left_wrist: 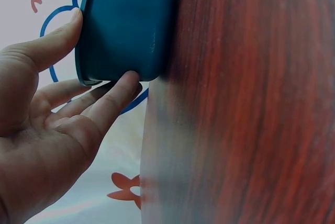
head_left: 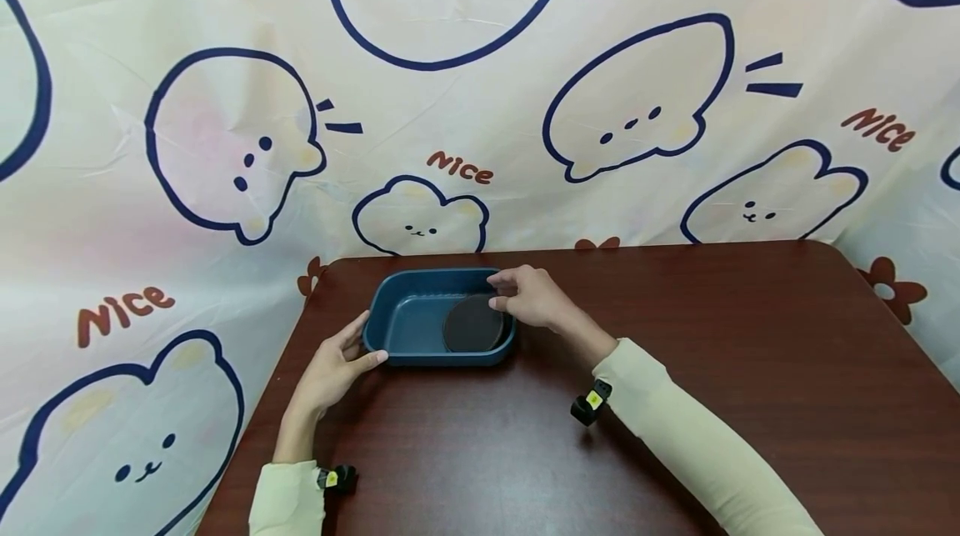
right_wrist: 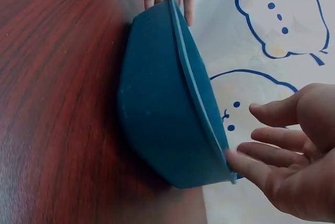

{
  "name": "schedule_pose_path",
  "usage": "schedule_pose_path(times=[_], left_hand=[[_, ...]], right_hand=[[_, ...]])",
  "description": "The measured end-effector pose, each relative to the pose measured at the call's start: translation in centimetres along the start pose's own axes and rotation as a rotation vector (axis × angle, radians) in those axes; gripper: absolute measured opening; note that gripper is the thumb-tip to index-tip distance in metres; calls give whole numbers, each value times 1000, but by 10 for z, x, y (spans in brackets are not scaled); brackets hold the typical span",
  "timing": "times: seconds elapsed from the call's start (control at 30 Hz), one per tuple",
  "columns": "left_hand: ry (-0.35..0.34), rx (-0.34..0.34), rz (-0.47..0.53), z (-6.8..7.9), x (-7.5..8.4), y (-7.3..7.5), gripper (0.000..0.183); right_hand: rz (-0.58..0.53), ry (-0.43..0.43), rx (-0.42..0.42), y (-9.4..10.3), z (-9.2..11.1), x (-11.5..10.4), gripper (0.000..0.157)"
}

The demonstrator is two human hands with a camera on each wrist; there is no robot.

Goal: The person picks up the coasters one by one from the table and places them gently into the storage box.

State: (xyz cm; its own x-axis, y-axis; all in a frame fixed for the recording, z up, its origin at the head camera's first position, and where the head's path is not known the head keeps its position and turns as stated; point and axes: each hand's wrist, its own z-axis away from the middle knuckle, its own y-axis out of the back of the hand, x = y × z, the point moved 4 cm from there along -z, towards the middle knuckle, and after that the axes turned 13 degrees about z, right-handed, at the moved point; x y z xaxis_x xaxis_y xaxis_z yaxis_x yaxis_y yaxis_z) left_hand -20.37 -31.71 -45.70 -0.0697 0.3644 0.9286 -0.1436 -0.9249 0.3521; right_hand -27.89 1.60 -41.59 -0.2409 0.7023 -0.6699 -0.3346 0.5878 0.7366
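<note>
A blue rectangular plastic box (head_left: 411,324), open at the top, sits near the table's far edge. Inside it, toward the right end, lies a flat black round disc (head_left: 471,326). My left hand (head_left: 335,368) holds the box's near left corner, thumb at the rim and fingers along the left end wall; the left wrist view shows this thumb (left_wrist: 65,38) by the rim. Over the right end is my right hand (head_left: 531,296), its fingers loosely extended above the disc with nothing between them. In the right wrist view, its little finger (right_wrist: 248,169) is right at the rim.
The dark reddish-brown wooden table (head_left: 675,336) extends to the right and toward me. Behind it hangs a pale cloth (head_left: 517,211) printed with cartoon bears, meeting the table's far edge close behind the box.
</note>
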Motion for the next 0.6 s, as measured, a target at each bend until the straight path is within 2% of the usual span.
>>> schedule_pose_path(times=[0.17, 0.33, 0.47, 0.6], left_hand=[[2, -6, 6, -2, 0, -1, 86], [-8, -9, -25, -4, 1, 0, 86], [-12, -7, -84, -3, 5, 1, 89], [-29, 39, -197, 1, 12, 1, 95]], right_hand=[[37, 54, 59, 6, 9, 4, 47], [33, 59, 113, 12, 19, 16, 52], [57, 55, 152, 18, 28, 30, 54], [91, 44, 186, 25, 43, 51, 55]])
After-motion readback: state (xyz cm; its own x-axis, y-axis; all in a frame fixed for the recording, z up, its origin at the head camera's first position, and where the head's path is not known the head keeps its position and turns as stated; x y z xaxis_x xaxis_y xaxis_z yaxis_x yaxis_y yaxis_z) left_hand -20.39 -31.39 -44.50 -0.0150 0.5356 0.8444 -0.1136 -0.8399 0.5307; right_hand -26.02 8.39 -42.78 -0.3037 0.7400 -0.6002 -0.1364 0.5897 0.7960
